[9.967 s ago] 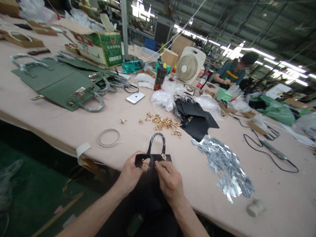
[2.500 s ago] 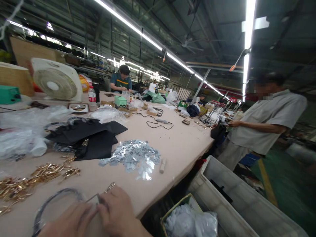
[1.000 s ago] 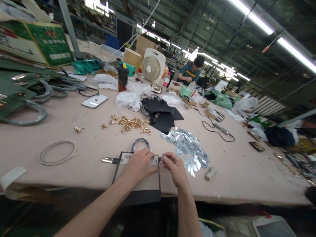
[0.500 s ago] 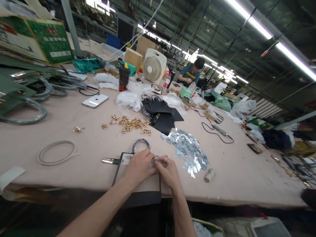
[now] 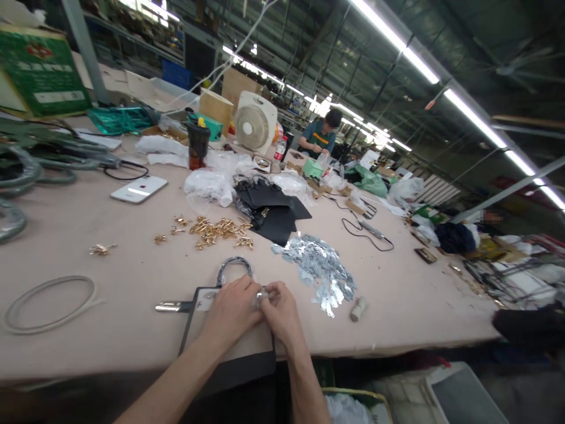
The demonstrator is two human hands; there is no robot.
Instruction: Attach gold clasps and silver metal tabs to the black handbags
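A black and grey handbag point(image 5: 252, 366) lies at the table's front edge, its wrapped looped handle point(image 5: 234, 261) pointing away from me. From its left side sticks a dark strap with a shiny metal end point(image 5: 168, 307). My left hand point(image 5: 235, 306) is closed over the bag's upper part, fingers curled at the top edge. Beside it my right hand point(image 5: 281, 311) pinches at a small silvery metal piece point(image 5: 261, 295), close to the left thumb. Fingers partly hide that piece. Silver metal plates point(image 5: 324, 268) lie piled to the right, and gold-coloured fasteners point(image 5: 216, 229) beyond the handle.
Black cut pieces point(image 5: 276, 218) and plastic bags lie further back. A phone point(image 5: 139, 189), a coiled tube point(image 5: 50, 303), a small roll point(image 5: 358, 308) and a corded tool point(image 5: 371, 229) are on the table. A fan point(image 5: 256, 122) stands behind; a co-worker point(image 5: 318, 135) sits beyond.
The view has turned to the right, so the table's things appear further left. Both hands stay together at the bag's top, around the small metal piece.
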